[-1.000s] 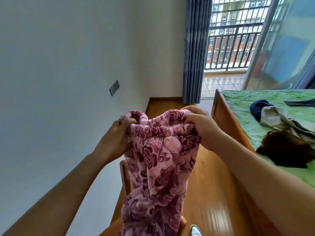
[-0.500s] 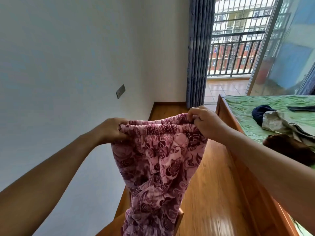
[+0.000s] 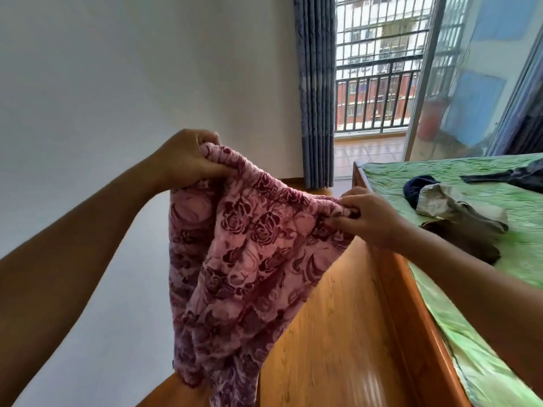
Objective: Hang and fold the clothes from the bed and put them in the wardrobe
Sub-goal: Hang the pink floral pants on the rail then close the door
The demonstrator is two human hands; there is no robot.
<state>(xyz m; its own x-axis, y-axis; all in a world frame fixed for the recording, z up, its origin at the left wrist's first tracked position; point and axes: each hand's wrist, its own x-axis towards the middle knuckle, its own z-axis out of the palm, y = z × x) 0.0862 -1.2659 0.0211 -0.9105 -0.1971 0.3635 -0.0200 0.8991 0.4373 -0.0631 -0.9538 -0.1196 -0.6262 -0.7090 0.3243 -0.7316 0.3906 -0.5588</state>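
Note:
I hold a pink garment with dark red rose print (image 3: 249, 259) up in front of me by its gathered top edge. My left hand (image 3: 188, 160) grips the left end, raised higher. My right hand (image 3: 367, 215) pinches the right end, lower and closer to the bed. The cloth hangs down between them over the floor. On the bed (image 3: 388, 259) with its green sheet lie a beige garment (image 3: 458, 207), a dark blue one (image 3: 417, 186), a brown one (image 3: 467, 242) and a dark piece (image 3: 511, 177) at the far right.
A white wall fills the left side. A wooden floor strip (image 3: 329, 333) runs between wall and bed frame. A grey-blue curtain (image 3: 316, 89) hangs beside an open balcony door with railings (image 3: 379, 92). A wooden edge (image 3: 176, 389) shows at the bottom, below the cloth.
My hands have drawn apart, spreading the garment's top edge wider. The left hand rose, the right hand dropped toward the bed.

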